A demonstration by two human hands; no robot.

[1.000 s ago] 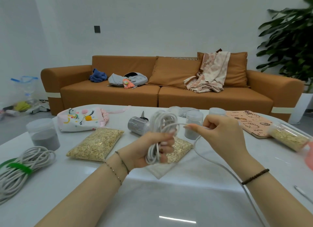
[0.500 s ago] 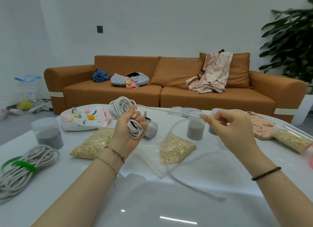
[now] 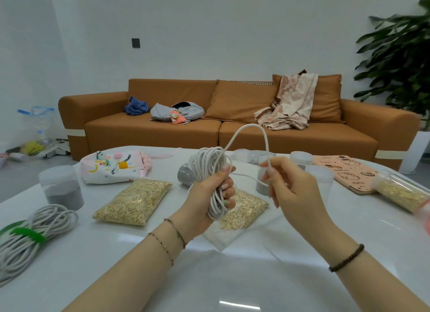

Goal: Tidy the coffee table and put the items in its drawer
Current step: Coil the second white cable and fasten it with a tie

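Gripped the coil of white cord (image 3: 207,169) round its middle with the left hand (image 3: 204,202), fingers curled, coil upright above the tabletop (image 3: 232,276) and over a bag of oats (image 3: 246,209). Pinched the free run of the cord between thumb and fingertips of the right hand (image 3: 293,190), just beside the coil. Noted one loose loop arching from the coil top up and over to that pinch.

Judged as the winding step: gathering the cord into a bundle ahead of stowage. Judged unfinished, given the slack, untied loop.

Called next for laying the loop onto the coil under even tension, then securing the tail against unwinding. Noted a second cord bundle (image 3: 35,228), bound with a green tie, at the left edge of the tabletop, as a likely pattern. Saw no drawer in view; needed to locate it before any transfer.
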